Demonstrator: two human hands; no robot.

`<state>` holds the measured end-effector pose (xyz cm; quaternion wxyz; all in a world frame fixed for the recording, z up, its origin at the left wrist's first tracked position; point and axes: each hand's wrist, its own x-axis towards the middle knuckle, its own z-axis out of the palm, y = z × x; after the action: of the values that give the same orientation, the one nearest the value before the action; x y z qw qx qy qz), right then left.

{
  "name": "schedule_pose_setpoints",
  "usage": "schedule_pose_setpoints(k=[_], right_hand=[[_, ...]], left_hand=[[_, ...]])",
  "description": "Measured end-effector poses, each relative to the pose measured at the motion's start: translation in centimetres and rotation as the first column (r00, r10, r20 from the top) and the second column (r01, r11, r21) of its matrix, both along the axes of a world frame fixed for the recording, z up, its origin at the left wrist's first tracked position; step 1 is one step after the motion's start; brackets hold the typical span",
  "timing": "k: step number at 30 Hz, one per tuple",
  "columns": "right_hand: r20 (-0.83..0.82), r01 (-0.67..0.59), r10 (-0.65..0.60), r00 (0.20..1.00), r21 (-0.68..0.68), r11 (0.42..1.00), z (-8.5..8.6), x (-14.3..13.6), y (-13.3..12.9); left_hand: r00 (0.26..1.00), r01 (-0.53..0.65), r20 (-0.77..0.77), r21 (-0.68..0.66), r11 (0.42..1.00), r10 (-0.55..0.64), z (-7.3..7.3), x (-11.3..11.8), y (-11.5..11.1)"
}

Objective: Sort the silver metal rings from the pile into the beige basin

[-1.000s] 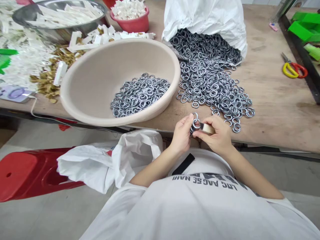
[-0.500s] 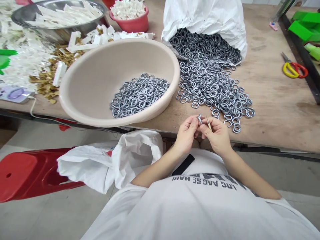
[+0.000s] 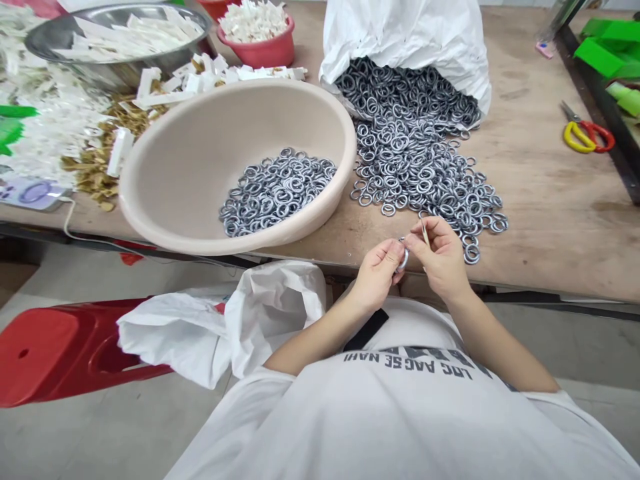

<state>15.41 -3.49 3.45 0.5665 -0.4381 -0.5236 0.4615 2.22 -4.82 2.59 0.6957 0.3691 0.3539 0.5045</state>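
Between the fingertips of my left hand (image 3: 379, 271) is a grey ring (image 3: 403, 259), pinched near the table's front edge. My right hand (image 3: 441, 259) is closed on a thin pointed tool (image 3: 425, 233), pale at the grip with a narrow tip; its exact kind I cannot make out. The right fingertips are close beside the ring. Beyond both hands, a heap of grey rings (image 3: 425, 167) spills from a white sack (image 3: 405, 33). To the left, a large beige basin (image 3: 175, 167) holds more rings (image 3: 280, 193).
Scissors (image 3: 585, 135) with yellow and red handles lie at the right. A metal bowl (image 3: 120, 67), a red tub (image 3: 263, 50) and loose white and brown pieces (image 3: 95, 167) crowd the left. Below stand a red stool (image 3: 40, 353) and a white bag (image 3: 275, 313).
The right hand has shifted slightly up and to the right with the tool. In my left fingers the ring has turned and now shows lower, more face-on.
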Motion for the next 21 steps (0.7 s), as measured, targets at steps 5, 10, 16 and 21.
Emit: schedule_pose_setpoints(k=[5,10,16,21], right_hand=[[0.346,-0.074,0.027,0.938,0.123,0.990,0.6,1.1,-1.1],[0.643,-0.206,-0.001,0.766,0.246,0.947,1.3,1.1,-2.4],[0.638,-0.184,-0.042,0.769,0.284,0.941,1.4,1.0,-2.2],[0.657,-0.218,0.026,0.754,0.212,0.953,1.0,0.8,-2.2]], left_hand=[[0.996,-0.091,0.016,-0.047,0.995,0.092,0.4,-0.5,0.3],[0.990,-0.131,-0.059,-0.010,0.991,0.130,0.5,-0.7,0.6],[0.986,-0.129,-0.103,0.053,0.990,0.134,0.8,-0.9,0.4],[0.981,-0.174,-0.083,0.030,0.984,0.176,1.4,-0.8,0.3]])
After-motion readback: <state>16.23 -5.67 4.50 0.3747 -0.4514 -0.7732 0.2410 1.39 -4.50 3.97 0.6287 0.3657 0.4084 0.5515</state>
